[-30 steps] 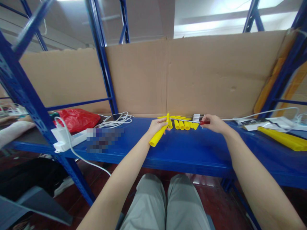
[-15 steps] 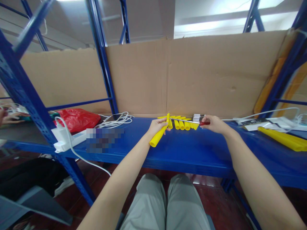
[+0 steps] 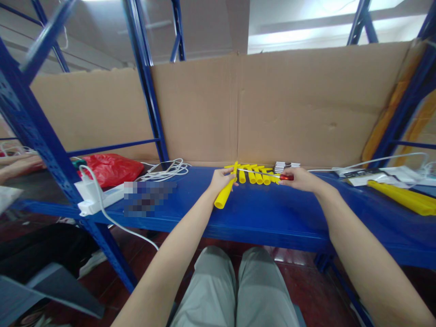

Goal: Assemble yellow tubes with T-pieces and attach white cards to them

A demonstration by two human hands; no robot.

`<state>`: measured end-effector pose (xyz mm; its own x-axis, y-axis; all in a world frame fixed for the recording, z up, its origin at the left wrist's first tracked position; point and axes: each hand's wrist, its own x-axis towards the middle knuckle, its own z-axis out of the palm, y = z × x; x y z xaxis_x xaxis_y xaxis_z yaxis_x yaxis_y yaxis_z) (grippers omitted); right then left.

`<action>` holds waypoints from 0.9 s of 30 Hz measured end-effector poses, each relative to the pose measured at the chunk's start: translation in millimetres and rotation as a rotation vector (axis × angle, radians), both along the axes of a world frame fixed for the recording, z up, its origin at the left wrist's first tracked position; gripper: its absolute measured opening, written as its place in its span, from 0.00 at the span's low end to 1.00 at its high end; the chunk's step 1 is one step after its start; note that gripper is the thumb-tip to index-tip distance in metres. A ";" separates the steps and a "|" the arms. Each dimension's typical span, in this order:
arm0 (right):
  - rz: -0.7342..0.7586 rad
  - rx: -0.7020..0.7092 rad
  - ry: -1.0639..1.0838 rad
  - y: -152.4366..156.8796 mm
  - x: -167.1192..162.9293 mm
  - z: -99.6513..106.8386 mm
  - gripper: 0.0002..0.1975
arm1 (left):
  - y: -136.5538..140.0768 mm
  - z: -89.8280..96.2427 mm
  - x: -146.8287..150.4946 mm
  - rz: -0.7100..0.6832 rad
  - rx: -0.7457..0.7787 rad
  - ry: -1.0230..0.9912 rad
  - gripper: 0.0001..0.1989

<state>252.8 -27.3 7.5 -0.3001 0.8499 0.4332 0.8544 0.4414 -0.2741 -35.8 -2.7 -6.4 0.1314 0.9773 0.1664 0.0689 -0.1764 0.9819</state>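
Seen from my remote station, the cardboard panel (image 3: 282,109) rises behind the row of yellow tubes (image 3: 259,179), while the blue shelf (image 3: 269,218) extends beneath and in front of that row. Just left of the row, the held yellow tube (image 3: 222,198) is aslant in the left fingers, its wide mouth toward the person, its narrow end toward the panel. The governing relation, in my judgement: the red-handled screwdriver (image 3: 286,177) points leftward over the row, crosswise to the held tube's long axis, its shaft reaching that narrow end; whether the tip touches, I cannot tell. The left hand (image 3: 220,180), nearer the tube, is clamped around its upper part, its forearm slanting in from the near left. The right hand (image 3: 301,179), by the row's right end, has its fingers together on the handle, forearm slanting from the near right.
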 end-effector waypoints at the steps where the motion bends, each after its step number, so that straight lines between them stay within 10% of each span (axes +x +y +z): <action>1: -0.032 0.019 -0.003 0.7 -0.4 -0.9 0.08 | 0.3 -0.5 0.0 -0.002 -0.006 0.004 0.24; 27: -0.031 -0.012 0.004 7.8 3.7 -12.2 0.18 | 6.2 -11.8 7.3 0.040 -0.054 0.014 0.23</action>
<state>256.5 -19.5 -4.7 -0.2714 0.8641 0.4239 0.8665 0.4111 -0.2831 -28.5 3.5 -18.2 0.0945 0.9893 0.1115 0.0886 -0.1199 0.9888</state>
